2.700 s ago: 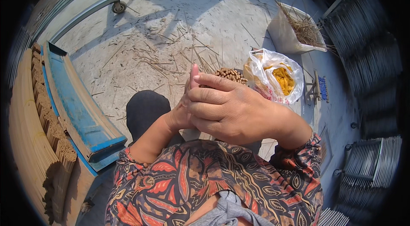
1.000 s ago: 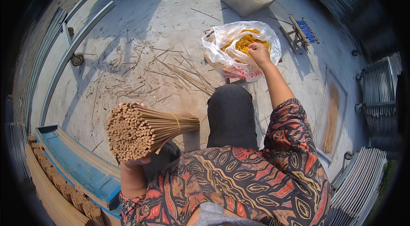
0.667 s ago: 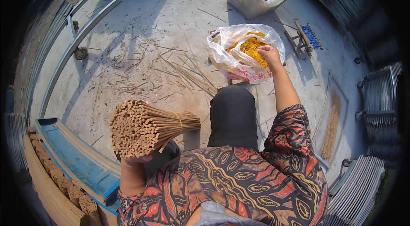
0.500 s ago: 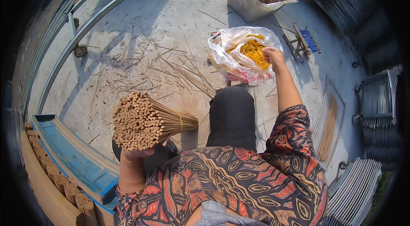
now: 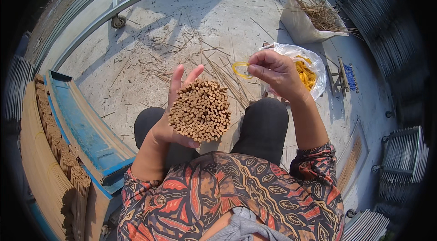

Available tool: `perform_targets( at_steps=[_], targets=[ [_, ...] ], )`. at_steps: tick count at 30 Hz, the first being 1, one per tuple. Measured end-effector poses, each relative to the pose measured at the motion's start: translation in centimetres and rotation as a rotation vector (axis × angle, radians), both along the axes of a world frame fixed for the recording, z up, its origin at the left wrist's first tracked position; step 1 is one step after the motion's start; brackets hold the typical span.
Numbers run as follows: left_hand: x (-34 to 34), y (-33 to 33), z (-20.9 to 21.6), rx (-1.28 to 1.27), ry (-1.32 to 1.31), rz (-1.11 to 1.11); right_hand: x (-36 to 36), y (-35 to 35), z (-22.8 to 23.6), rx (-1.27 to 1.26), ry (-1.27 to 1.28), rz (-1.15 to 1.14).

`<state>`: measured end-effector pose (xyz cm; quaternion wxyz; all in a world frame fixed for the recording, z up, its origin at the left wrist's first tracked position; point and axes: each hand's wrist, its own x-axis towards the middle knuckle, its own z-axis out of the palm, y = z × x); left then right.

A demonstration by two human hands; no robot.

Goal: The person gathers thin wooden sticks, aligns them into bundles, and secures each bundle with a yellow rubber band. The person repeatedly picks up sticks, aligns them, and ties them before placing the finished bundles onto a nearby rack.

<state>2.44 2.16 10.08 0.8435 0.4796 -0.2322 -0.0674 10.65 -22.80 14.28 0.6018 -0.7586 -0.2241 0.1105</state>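
A thick bundle of thin brown sticks (image 5: 200, 111) stands above my lap with its cut ends facing up. My left hand (image 5: 175, 113) is wrapped round its left side, thumb at the near edge and two fingers stretched up beyond it. Up and to the right, my right hand (image 5: 275, 72) pinches a yellow rubber band (image 5: 240, 70) between thumb and fingertips; the band hangs as a loop, apart from the bundle. Behind that hand sits a white plastic bag (image 5: 321, 79) holding many yellow rubber bands (image 5: 305, 71).
Stacked stick bundles (image 5: 50, 150) lie at the left beside a blue metal trough (image 5: 86, 120). A white bin (image 5: 296, 25) of loose sticks stands far right. Scattered sticks (image 5: 159, 54) litter the concrete floor. A wheeled metal frame (image 5: 114, 11) is far left; racks line the right.
My right hand has come out of the bag and moved left with a rubber band. My left hand has turned the bundle more upright and brought it to the right. The view has shifted.
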Motion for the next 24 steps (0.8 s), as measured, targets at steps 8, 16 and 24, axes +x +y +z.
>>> perform_targets(
  at_steps=[8,16,24],
  targets=[
    [-0.7,1.8,0.7,0.117,0.100,-0.195,-0.5,7.4,0.9,-0.208,-0.932,0.051],
    [-0.7,1.9,-0.1,0.133,0.043,-0.177,-0.4,7.1,-0.4,-0.202,-0.828,-0.015],
    [-0.8,1.9,0.6,0.109,0.080,-0.133,-1.1,6.6,2.6,-0.179,-0.525,0.067]
  ],
)
